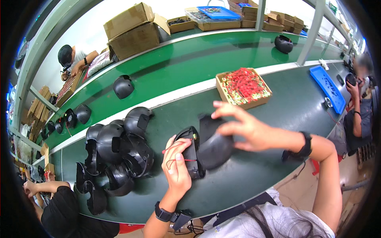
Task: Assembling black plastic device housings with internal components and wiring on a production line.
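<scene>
Left hand [177,166] closed round black half-shell [193,152], shell at its fingertips; thin red wires [189,160] run across fingers. Right hand [252,130] spread wide over black dome shell [216,150], just right of left grip; contact unclear. Risk: wires could snag or tug loose if left fingers shift; dome shell might slide if unheld. Beyond right hand, cardboard box [256,104] heaped with red-wired parts [246,83]; farther right, blue tray [340,106] holds small dark pieces [326,85].

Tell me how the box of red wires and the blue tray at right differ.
The box is tan cardboard; the tray is blue. The box is heaped with red wires; the tray holds scattered small dark pieces. The box is compact, the tray long and narrow. Both are open-topped.
</scene>
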`<action>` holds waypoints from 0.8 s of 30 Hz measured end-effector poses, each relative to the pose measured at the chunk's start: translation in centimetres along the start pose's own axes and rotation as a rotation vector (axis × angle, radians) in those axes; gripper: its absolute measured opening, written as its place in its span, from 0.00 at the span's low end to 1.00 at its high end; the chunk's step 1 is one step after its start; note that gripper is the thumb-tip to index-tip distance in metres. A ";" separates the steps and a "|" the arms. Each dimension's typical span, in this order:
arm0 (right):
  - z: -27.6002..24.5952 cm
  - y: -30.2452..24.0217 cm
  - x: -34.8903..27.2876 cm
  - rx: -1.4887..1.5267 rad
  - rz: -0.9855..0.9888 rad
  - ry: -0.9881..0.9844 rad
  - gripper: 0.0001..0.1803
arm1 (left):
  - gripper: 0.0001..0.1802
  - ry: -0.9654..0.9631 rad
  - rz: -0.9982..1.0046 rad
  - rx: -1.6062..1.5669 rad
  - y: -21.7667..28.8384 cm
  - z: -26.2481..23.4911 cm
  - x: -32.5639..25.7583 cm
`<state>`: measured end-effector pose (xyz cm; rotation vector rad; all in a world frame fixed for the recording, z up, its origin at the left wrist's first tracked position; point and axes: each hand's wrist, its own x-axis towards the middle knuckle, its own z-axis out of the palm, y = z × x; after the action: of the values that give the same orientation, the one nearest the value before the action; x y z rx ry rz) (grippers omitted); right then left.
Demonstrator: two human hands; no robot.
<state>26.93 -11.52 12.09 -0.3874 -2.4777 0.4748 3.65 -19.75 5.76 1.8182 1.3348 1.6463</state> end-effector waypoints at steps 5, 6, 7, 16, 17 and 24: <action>6.1 -3.7 -6.5 0.016 0.115 -0.059 0.36 | 0.19 -0.119 0.064 -0.083 1.3 1.1 -1.0; 5.8 -4.1 -6.5 0.013 0.116 -0.055 0.36 | 0.19 -0.130 0.060 -0.094 1.4 1.2 -1.0; 5.4 -4.4 -6.4 0.176 0.146 0.002 0.38 | 0.18 -0.140 0.066 -0.080 1.5 1.2 -1.0; 6.6 -1.6 -5.8 0.943 0.398 0.103 0.56 | 0.18 -0.306 0.164 -0.130 1.9 1.3 -0.5; 6.8 -1.5 -5.7 0.944 0.403 0.105 0.56 | 0.19 -0.306 0.174 -0.131 1.8 1.3 -0.6; 7.8 -1.2 -5.6 0.941 0.423 0.205 0.41 | 0.19 -0.311 0.205 -0.129 1.7 1.2 -0.6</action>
<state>26.58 -16.64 3.88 -0.5134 -1.7068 1.5782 5.47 -20.68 6.37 2.0830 0.9166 1.4298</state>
